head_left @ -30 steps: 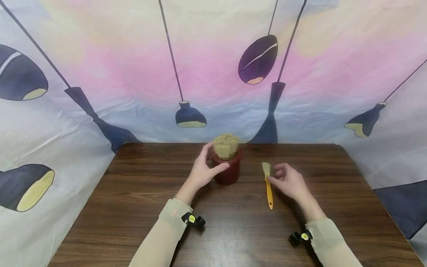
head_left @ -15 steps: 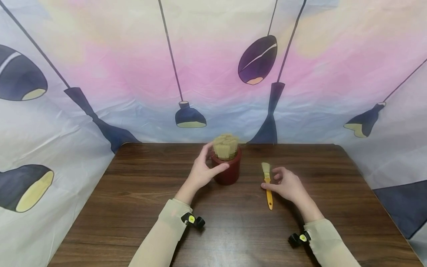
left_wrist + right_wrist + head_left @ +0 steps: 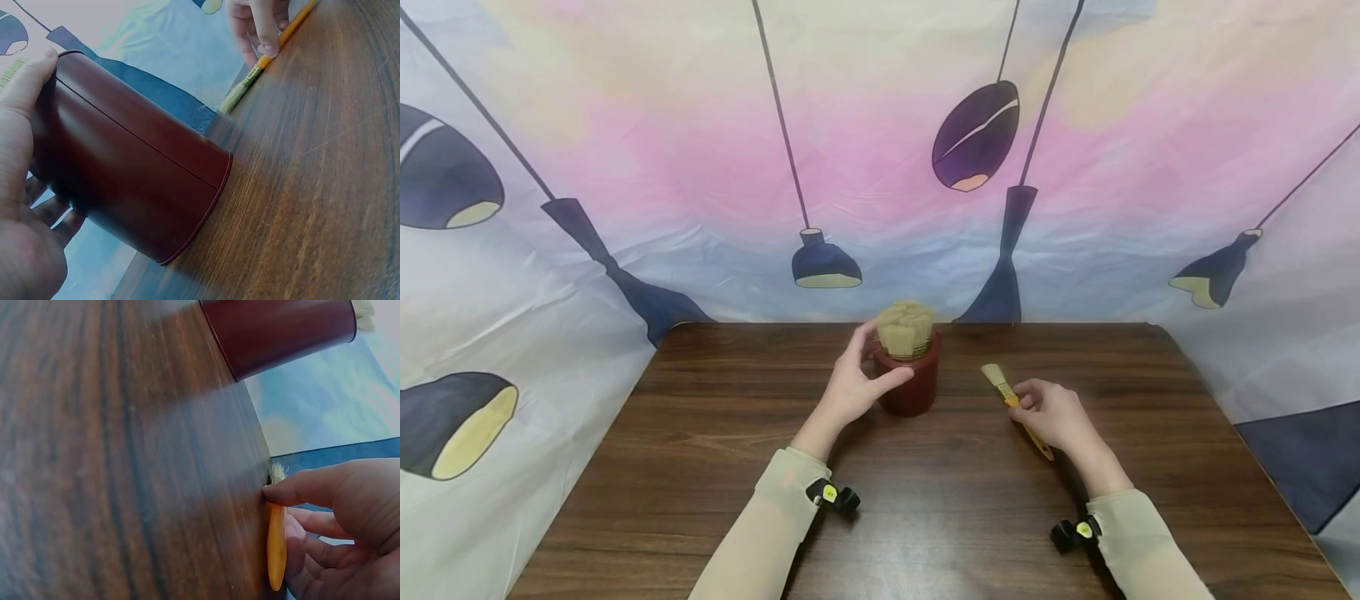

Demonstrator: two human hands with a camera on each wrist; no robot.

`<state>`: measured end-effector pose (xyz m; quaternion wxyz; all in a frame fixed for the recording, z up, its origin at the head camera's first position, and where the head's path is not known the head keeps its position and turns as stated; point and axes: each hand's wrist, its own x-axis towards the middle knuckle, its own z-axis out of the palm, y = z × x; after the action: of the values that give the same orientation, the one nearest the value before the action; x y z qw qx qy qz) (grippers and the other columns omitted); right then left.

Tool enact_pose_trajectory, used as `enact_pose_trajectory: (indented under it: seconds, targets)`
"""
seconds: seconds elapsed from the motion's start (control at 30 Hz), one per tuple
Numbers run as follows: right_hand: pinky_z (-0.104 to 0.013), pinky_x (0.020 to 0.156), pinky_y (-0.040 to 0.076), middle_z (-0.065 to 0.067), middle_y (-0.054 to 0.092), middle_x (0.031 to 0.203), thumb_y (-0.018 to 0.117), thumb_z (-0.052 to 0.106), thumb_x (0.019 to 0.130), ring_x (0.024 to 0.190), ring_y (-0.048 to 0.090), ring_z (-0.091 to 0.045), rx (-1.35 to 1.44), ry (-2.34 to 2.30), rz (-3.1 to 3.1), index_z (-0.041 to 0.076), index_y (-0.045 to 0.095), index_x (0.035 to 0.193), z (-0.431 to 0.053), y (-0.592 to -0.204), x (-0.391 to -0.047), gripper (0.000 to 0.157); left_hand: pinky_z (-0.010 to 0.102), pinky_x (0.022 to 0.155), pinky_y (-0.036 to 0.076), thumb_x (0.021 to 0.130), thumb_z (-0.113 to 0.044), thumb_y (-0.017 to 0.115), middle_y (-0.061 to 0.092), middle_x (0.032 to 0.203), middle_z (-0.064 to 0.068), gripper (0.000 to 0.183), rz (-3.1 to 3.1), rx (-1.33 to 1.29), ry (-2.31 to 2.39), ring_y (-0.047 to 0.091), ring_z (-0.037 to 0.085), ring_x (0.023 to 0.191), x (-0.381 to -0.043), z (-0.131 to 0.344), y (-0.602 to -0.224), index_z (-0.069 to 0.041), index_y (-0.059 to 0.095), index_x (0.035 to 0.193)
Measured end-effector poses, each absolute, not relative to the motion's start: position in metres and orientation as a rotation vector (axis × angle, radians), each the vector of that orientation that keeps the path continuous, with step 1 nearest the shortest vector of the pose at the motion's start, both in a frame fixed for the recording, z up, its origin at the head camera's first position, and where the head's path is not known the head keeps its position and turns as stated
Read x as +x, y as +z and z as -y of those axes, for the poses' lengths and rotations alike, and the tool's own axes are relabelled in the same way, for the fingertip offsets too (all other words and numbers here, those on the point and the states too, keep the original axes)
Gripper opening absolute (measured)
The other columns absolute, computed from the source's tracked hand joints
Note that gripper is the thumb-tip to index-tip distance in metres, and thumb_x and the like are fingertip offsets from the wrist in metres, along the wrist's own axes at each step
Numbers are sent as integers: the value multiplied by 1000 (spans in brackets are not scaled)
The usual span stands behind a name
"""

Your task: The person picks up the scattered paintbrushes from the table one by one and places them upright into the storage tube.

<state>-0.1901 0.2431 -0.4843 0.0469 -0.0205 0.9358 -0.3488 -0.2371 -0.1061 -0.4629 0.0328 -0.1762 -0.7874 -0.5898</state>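
Observation:
A dark red cylindrical holder (image 3: 914,390) stands upright toward the back of the table, packed with brushes whose pale bristles (image 3: 906,327) stick out of the top. My left hand (image 3: 854,383) grips it from the left, thumb across the front near the rim and fingers curving behind. To the right, my right hand (image 3: 1054,417) pinches a paintbrush (image 3: 277,547) by its yellow handle between thumb and fingers. Its bristle end points to the back left, and the handle's tail slants toward the front right, close over the table. Part of the handle is hidden behind the thumb.
The brown wood-grain table (image 3: 925,517) reaches back to a hanging cloth (image 3: 715,150) printed with lamps. Each wrist wears a small black camera, the left wrist camera (image 3: 842,498) and the right wrist camera (image 3: 1067,535).
My right thumb and fingers have closed on the paintbrush, which has turned from nearly straight to a slant, its tail swinging right. My left hand and the holder have stayed put.

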Motion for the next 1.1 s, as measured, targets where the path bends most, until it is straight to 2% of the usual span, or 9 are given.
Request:
enact_pose_trajectory:
  seconds: [0.23, 0.4, 0.63, 0.77, 0.97, 1.1]
  targets:
    - [-37, 70, 55, -11, 72, 102, 77, 17, 99, 85, 67, -23, -87, -1070, -2894, 1, 72, 128, -246, -485, -192, 34, 57, 117, 45, 91, -23, 90, 60, 152, 12, 90, 2416, -554, -1810, 57, 32, 142, -238, 108, -464, -27, 42, 166]
    - [-40, 75, 56, -11, 74, 108, 74, 16, 101, 91, 69, -24, -140, -1122, -2927, 3, 69, 131, -250, -487, -194, 33, 56, 116, 47, 91, -26, 91, 62, 150, 11, 90, 2420, -553, -1786, 58, 30, 139, -238, 108, -466, -30, 42, 166]
    - [-38, 73, 55, -10, 73, 104, 71, 14, 105, 88, 69, -22, -194, -1279, -2919, 4, 66, 134, -251, -479, -195, 31, 56, 117, 46, 91, -25, 91, 61, 151, 11, 89, 2421, -550, -1788, 58, 30, 140, -237, 107, -464, -30, 42, 166]
    - [-40, 79, 56, -13, 73, 109, 69, 18, 108, 97, 71, -28, -217, -1311, -2932, 3, 66, 137, -251, -474, -196, 33, 56, 117, 46, 90, -23, 91, 60, 152, 12, 90, 2416, -540, -1803, 57, 31, 142, -236, 107, -462, -28, 42, 166]
    - [-51, 90, 59, -20, 74, 121, 63, 19, 111, 113, 72, -39, -254, -1385, -2940, -2, 61, 142, -247, -461, -197, 38, 57, 117, 46, 91, -22, 91, 61, 151, 13, 90, 2422, -525, -1814, 57, 32, 141, -235, 107, -461, -28, 42, 166]
    - [-46, 91, 61, -19, 77, 120, 63, 15, 111, 110, 75, -36, -280, -1483, -2953, -1, 62, 138, -238, -448, -200, 32, 58, 116, 46, 91, -24, 91, 62, 149, 13, 89, 2424, -528, -1816, 58, 32, 139, -236, 107, -463, -30, 43, 165]
